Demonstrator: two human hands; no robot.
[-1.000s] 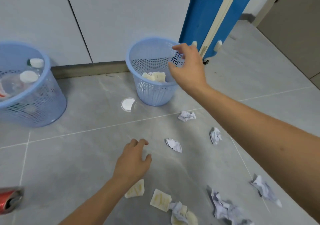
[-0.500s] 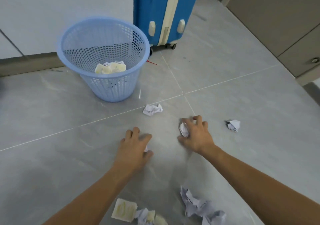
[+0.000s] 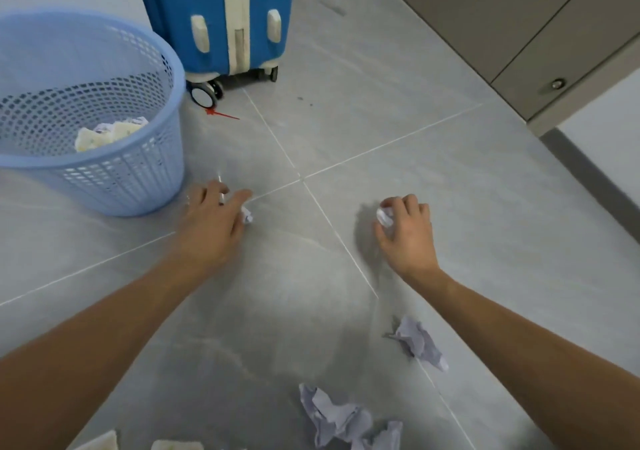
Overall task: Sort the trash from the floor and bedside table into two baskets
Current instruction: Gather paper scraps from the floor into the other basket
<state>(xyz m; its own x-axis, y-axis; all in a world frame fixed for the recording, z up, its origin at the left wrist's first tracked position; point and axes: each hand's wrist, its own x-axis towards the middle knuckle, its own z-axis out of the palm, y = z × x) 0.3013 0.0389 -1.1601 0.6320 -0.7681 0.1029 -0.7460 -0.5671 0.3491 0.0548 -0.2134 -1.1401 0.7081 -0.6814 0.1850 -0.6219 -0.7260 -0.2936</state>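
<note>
Right of centre in the frame, the right hand (image 3: 406, 233) curls its fingers around a crumpled white paper ball (image 3: 384, 216), gripping it low against the grey tiled floor (image 3: 433, 172). Left of centre, the left hand (image 3: 212, 228) reaches down with spread fingers over a second crumpled paper ball (image 3: 246, 214), which peeks out between thumb and forefinger; the fingers seem to be pinching it, though most of the paper is hidden under the palm.

Just beyond the left hand, at the upper left, a light blue mesh basket (image 3: 138, 186) stands upright on the floor, with pale yellowish wads (image 3: 104, 134) lying at its bottom. Behind it, top centre, stands a blue suitcase (image 3: 173, 16) on wheels.

Toward the lower right, a loose crumpled sheet of paper (image 3: 419, 342) lies on the tiles, and a larger heap of crumpled paper (image 3: 336, 418) lies near the bottom edge. Two pale yellowish scraps (image 3: 176, 445) show at the bottom left edge, cut off by the frame.
</note>
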